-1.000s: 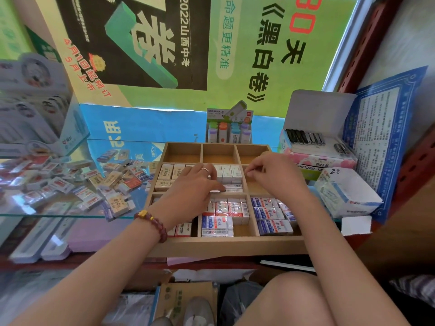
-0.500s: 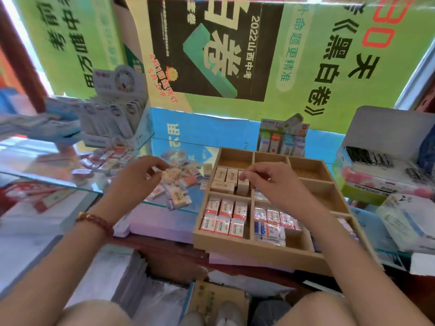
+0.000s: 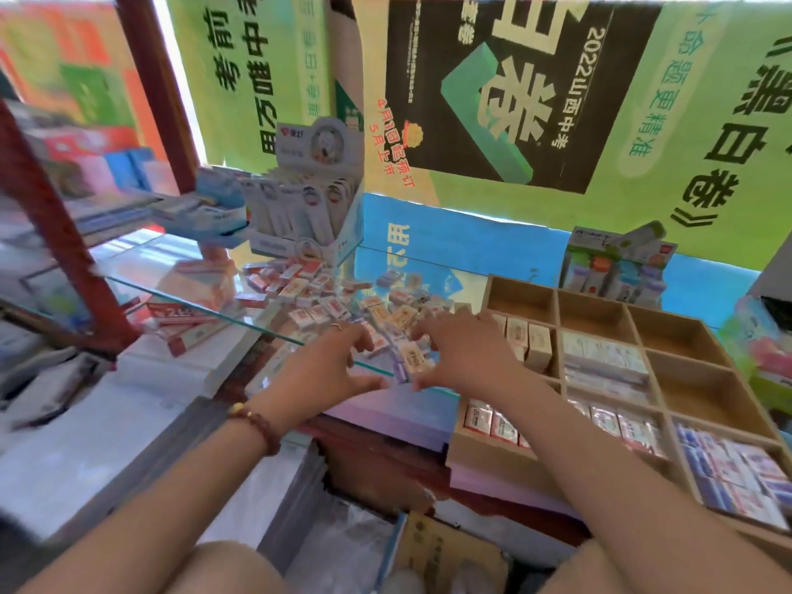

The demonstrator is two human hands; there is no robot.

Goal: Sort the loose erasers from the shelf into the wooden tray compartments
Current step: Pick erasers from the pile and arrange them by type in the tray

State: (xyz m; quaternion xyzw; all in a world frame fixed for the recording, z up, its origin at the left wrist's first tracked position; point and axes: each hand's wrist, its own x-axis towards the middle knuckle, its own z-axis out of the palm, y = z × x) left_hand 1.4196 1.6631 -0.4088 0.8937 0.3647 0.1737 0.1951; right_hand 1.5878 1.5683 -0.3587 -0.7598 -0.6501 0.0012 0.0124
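Note:
A heap of loose erasers (image 3: 343, 297) in small paper sleeves lies on the glass shelf (image 3: 180, 289). Both hands reach over the shelf's near edge into the heap. My left hand (image 3: 330, 370) is spread with fingers apart over the erasers. My right hand (image 3: 463, 353) is also spread, fingertips among the erasers, thumb beside a pale eraser (image 3: 413, 355) at the edge. Neither hand clearly grips one. The wooden tray (image 3: 681, 336) sits to the right, several compartments filled with sorted erasers, the far row bare.
A white display box of pens (image 3: 308, 212) stands behind the heap. Flat boxes (image 3: 184, 319) lie on the shelf's left. A pack of correction tapes (image 3: 617, 263) stands behind the tray. Purple boards (image 3: 398, 413) lie under the tray. A red shelf post (image 3: 64, 250) rises at left.
Both hands left the tray and moved left to the eraser heap on the glass shelf. The view swung left, so the tray now sits at the right.

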